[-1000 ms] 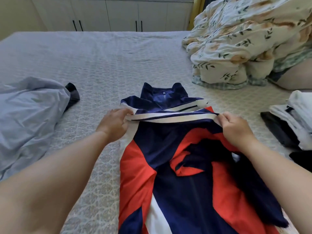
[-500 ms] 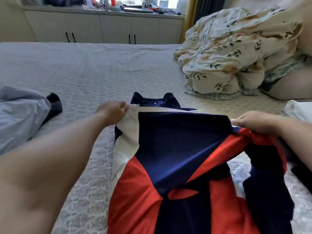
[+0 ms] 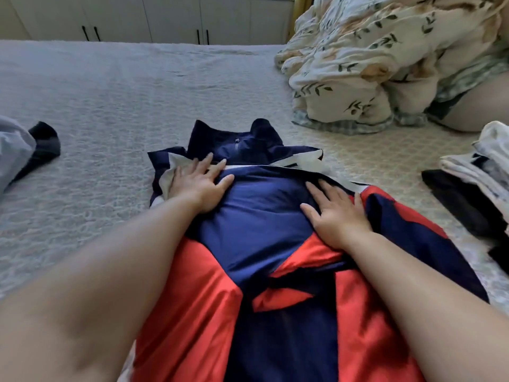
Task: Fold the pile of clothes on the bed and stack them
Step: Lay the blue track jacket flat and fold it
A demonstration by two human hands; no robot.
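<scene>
A navy, red and white jacket (image 3: 256, 224) lies on the grey bed cover (image 3: 115, 100) in front of me, its collar pointing away and its lower part doubled up over its chest. My left hand (image 3: 199, 183) lies flat with spread fingers on the folded edge near the white stripe at the jacket's left shoulder. My right hand (image 3: 334, 213) presses flat on the navy and red fabric at the right side. A stack of white and black clothes (image 3: 479, 175) sits at the right edge of the bed.
A light blue garment (image 3: 13, 153) with a black piece (image 3: 41, 144) beside it lies at the far left. A bunched floral quilt (image 3: 380, 59) fills the back right, with a person's leg (image 3: 484, 106) beside it. White cabinets (image 3: 154, 17) stand beyond the bed.
Both hands pinched the jacket's hem, lifted it and carried it toward the collar. Now the fabric lies down and both hands have let go and press flat on it.
</scene>
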